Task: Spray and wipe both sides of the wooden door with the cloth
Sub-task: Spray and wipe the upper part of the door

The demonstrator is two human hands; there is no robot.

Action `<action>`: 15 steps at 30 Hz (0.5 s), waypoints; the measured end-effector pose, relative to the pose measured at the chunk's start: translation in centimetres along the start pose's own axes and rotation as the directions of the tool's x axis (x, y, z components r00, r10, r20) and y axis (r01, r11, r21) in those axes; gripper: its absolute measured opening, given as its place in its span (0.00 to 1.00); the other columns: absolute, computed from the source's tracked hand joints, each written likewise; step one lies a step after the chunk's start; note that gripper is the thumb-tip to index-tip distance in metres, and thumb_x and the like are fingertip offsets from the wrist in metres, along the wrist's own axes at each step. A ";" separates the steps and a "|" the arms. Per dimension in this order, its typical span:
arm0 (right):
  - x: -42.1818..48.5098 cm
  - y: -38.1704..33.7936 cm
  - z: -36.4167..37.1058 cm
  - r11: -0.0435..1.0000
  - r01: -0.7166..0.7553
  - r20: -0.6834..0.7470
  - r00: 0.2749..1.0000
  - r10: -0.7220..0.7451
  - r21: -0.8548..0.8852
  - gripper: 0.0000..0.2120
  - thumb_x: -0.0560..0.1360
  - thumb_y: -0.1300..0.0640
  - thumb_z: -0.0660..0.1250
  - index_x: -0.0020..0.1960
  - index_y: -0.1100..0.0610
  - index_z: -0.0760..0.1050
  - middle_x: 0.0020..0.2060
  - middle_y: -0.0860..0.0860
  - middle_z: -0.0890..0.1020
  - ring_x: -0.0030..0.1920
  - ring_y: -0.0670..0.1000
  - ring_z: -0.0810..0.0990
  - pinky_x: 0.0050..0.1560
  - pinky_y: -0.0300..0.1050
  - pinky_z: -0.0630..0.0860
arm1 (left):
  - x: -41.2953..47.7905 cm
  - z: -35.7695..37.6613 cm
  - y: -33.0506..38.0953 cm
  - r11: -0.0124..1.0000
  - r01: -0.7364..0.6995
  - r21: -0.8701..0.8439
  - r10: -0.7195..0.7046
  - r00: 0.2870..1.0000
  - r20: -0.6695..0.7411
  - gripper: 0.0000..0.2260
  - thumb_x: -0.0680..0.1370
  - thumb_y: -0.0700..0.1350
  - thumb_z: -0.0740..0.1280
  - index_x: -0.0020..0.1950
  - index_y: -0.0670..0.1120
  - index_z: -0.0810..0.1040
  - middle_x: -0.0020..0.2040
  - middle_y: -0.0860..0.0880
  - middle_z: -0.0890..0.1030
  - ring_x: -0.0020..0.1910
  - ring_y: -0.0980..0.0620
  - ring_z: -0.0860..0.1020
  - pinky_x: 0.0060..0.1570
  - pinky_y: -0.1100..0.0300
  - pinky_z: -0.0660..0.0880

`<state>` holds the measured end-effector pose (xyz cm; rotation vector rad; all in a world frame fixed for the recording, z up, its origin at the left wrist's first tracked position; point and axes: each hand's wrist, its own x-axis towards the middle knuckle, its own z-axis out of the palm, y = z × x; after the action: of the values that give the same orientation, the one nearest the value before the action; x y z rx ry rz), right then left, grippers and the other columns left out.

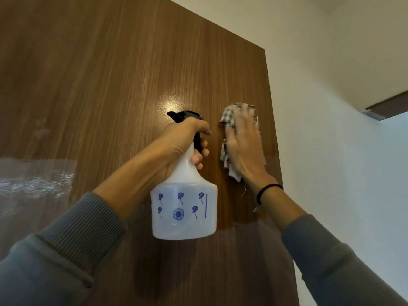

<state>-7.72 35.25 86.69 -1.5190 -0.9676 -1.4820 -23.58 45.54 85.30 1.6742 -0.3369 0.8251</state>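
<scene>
Left hand [180, 141] grips spray bottle [184, 210]; flat right hand [245, 146] mostly hides cloth [227, 117] on door [106, 85].

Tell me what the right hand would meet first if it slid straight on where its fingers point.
Probably nothing soon: the right hand, flat on the cloth, points up the door, and only bare wood shows ahead as far as the door's top edge.

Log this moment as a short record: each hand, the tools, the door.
left hand: grips the spray bottle at its neck, bottle upright
right hand: presses the cloth flat against the door
cloth position: beside the door's right edge
door surface: brown wood grain, light glare above the bottle
</scene>
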 end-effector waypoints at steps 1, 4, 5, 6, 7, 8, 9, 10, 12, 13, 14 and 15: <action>-1.0 -0.8 0.0 0.992 0.129 0.048 0.990 -0.129 -0.005 0.27 0.83 0.48 0.49 0.82 0.51 0.55 0.82 0.51 0.50 0.82 0.50 0.44 0.80 0.57 0.44 | -0.1 0.0 0.1 1.000 -0.003 -0.004 0.003 1.000 -0.007 0.10 0.77 0.43 0.68 0.37 0.41 0.74 0.32 0.44 0.76 0.17 0.54 0.67 0.21 0.63 0.70; -4.2 -0.1 -0.5 0.917 0.397 0.211 0.895 -0.393 0.024 0.27 0.84 0.51 0.53 0.82 0.49 0.53 0.82 0.48 0.51 0.82 0.47 0.44 0.80 0.57 0.46 | -0.8 -0.1 0.2 1.000 -0.017 0.002 0.017 1.000 0.001 0.11 0.78 0.44 0.68 0.38 0.42 0.74 0.32 0.44 0.76 0.18 0.54 0.67 0.22 0.63 0.71; -4.1 0.8 -0.9 0.924 0.381 0.211 0.901 -0.379 0.031 0.27 0.84 0.50 0.52 0.82 0.49 0.53 0.82 0.46 0.51 0.82 0.46 0.44 0.80 0.57 0.46 | -1.0 -0.2 0.3 1.000 -0.014 0.024 0.014 1.000 0.017 0.11 0.78 0.45 0.68 0.37 0.42 0.74 0.32 0.44 0.77 0.18 0.53 0.67 0.22 0.63 0.71; -3.5 1.4 -1.3 0.950 0.311 0.182 0.932 -0.312 0.037 0.27 0.84 0.49 0.52 0.82 0.48 0.53 0.82 0.45 0.50 0.81 0.45 0.43 0.80 0.57 0.45 | -1.4 -0.4 0.5 0.999 -0.010 0.044 0.009 0.999 0.034 0.11 0.78 0.45 0.67 0.37 0.42 0.74 0.33 0.43 0.77 0.19 0.53 0.67 0.22 0.63 0.71; -2.6 1.9 -1.5 0.978 0.205 0.148 0.967 -0.208 0.040 0.26 0.85 0.49 0.51 0.82 0.48 0.53 0.82 0.45 0.50 0.81 0.45 0.43 0.80 0.58 0.44 | -1.7 -0.6 0.6 0.998 -0.004 0.056 0.001 0.999 0.047 0.11 0.78 0.45 0.67 0.37 0.42 0.74 0.34 0.43 0.77 0.19 0.54 0.67 0.22 0.63 0.71; -1.4 1.9 -1.5 0.995 0.082 0.110 0.990 -0.088 0.051 0.26 0.85 0.49 0.51 0.82 0.49 0.53 0.82 0.46 0.49 0.81 0.46 0.42 0.81 0.59 0.44 | -2.2 -1.1 0.8 0.998 0.000 0.067 -0.004 0.998 0.060 0.11 0.78 0.45 0.68 0.38 0.42 0.74 0.35 0.43 0.77 0.19 0.54 0.67 0.23 0.62 0.71; 0.1 1.6 -1.5 0.998 -0.019 0.074 0.997 0.014 0.067 0.25 0.86 0.50 0.51 0.82 0.50 0.54 0.82 0.48 0.50 0.81 0.48 0.42 0.81 0.60 0.44 | -2.7 -1.6 1.0 0.997 -0.006 0.078 0.000 0.997 0.073 0.11 0.78 0.45 0.68 0.38 0.42 0.74 0.35 0.43 0.77 0.18 0.54 0.67 0.22 0.62 0.72; 1.7 0.8 -1.2 0.994 -0.082 0.047 0.996 0.079 0.076 0.25 0.86 0.51 0.52 0.82 0.52 0.54 0.82 0.50 0.50 0.82 0.50 0.43 0.81 0.61 0.44 | -3.2 -2.3 1.3 0.996 -0.018 0.088 0.011 0.997 0.078 0.11 0.78 0.45 0.68 0.37 0.42 0.75 0.34 0.43 0.77 0.18 0.54 0.68 0.22 0.62 0.72; 4.3 -1.7 -0.2 0.996 -0.075 0.021 0.997 0.074 0.047 0.24 0.86 0.53 0.52 0.81 0.54 0.56 0.82 0.53 0.51 0.82 0.54 0.44 0.80 0.61 0.44 | -4.1 -3.6 2.1 0.994 -0.055 0.095 0.049 0.997 0.062 0.11 0.78 0.45 0.68 0.37 0.42 0.75 0.34 0.43 0.77 0.18 0.55 0.67 0.22 0.62 0.72; 5.2 -3.3 0.5 0.999 -0.011 0.027 1.000 0.010 0.030 0.24 0.86 0.53 0.52 0.81 0.54 0.56 0.82 0.54 0.51 0.82 0.54 0.45 0.81 0.59 0.43 | -4.5 -4.3 2.4 0.992 -0.077 0.097 0.073 0.996 0.051 0.11 0.78 0.45 0.68 0.38 0.42 0.75 0.34 0.43 0.78 0.18 0.55 0.67 0.21 0.62 0.72; 5.6 -4.8 1.4 0.997 0.079 0.040 0.996 -0.080 0.018 0.24 0.86 0.53 0.52 0.81 0.53 0.56 0.82 0.54 0.51 0.82 0.54 0.46 0.80 0.57 0.41 | -4.9 -4.8 2.8 0.990 -0.102 0.102 0.098 0.994 0.048 0.11 0.79 0.45 0.68 0.38 0.42 0.75 0.35 0.42 0.78 0.18 0.55 0.67 0.21 0.62 0.73; 5.6 -6.4 2.3 0.984 0.180 0.060 0.982 -0.181 0.008 0.25 0.85 0.53 0.52 0.81 0.53 0.57 0.82 0.54 0.52 0.82 0.55 0.46 0.80 0.55 0.41 | -5.1 -5.3 3.1 0.986 -0.124 0.108 0.120 0.992 0.048 0.11 0.79 0.45 0.67 0.38 0.42 0.76 0.35 0.42 0.78 0.18 0.55 0.66 0.21 0.61 0.73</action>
<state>-12.53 39.86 92.41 -1.5143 -1.1693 -1.5666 -30.93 48.54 84.50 1.7902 -0.4327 0.9149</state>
